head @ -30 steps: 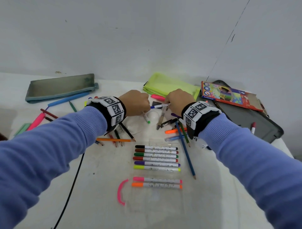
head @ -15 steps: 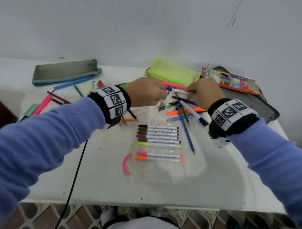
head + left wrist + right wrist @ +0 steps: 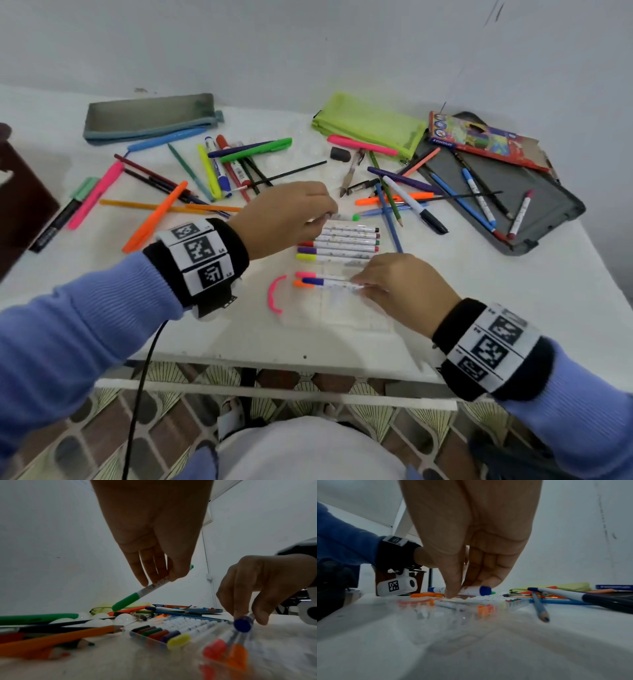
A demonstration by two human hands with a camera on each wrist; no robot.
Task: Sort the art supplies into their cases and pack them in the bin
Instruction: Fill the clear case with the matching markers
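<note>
Step in hand: filling the clear marker case [image 3: 342, 310] at centre frame on the worktop [image 3: 239, 335]. The right hand [image 3: 402, 291] pinches a blue-capped marker [image 3: 330, 283] low over the pink and orange ones in the case's near rows; the left hand [image 3: 287, 219] pinches a green-capped marker [image 3: 135, 599] just above the far row of six. Next move, as judged: seat each marker flat in a free slot, caps aligned to frame left, then let go without rolling its neighbours. The head view gives the full scatter, with the grey pouch [image 3: 150, 116] upper left, the lime pouch [image 3: 370, 125] and the grey bin lid [image 3: 507, 202] upper right. Only the left wrist view shows the green marker tilted, cap down, clear of the case. The right wrist view is blurred near the case; contact there cannot be told.
</note>
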